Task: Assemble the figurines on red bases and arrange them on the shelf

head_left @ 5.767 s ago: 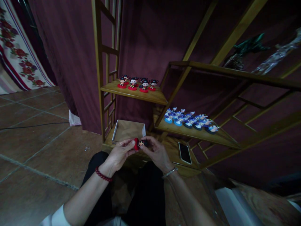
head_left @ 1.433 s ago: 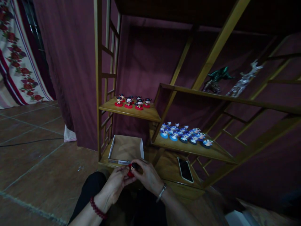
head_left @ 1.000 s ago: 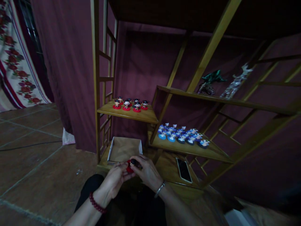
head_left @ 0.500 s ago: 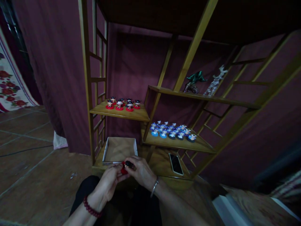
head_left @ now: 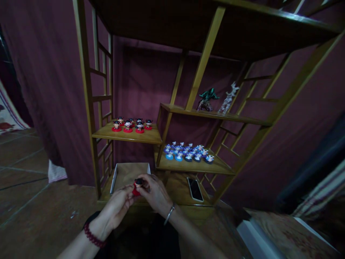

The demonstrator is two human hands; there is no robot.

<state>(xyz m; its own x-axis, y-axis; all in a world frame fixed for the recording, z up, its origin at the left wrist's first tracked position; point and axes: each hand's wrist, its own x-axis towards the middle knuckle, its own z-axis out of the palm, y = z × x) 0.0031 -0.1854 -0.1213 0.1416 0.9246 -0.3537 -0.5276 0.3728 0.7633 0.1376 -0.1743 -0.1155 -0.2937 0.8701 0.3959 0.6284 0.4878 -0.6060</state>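
A small black-haired figurine with a red base point(head_left: 137, 187) is between my two hands, in front of the open box point(head_left: 132, 169). My right hand point(head_left: 155, 192) pinches its upper part with thumb and fingers. My left hand point(head_left: 120, 203) holds the red base at its fingertips. Several similar red-based figurines point(head_left: 128, 126) stand on the left shelf point(head_left: 126, 136). On the lower middle shelf point(head_left: 194, 165) are several blue and white figurines point(head_left: 188, 153).
A phone point(head_left: 195, 189) lies on the bottom board right of the box. Higher up stand a green figure point(head_left: 207, 99) and a clear one point(head_left: 229, 98). Wooden posts point(head_left: 205, 61) divide the shelves. A white box edge point(head_left: 254, 239) shows at lower right.
The view has shifted, so the shelves appear further left. The figurine has been turned more upright between my hands, and more of its head and red base shows.
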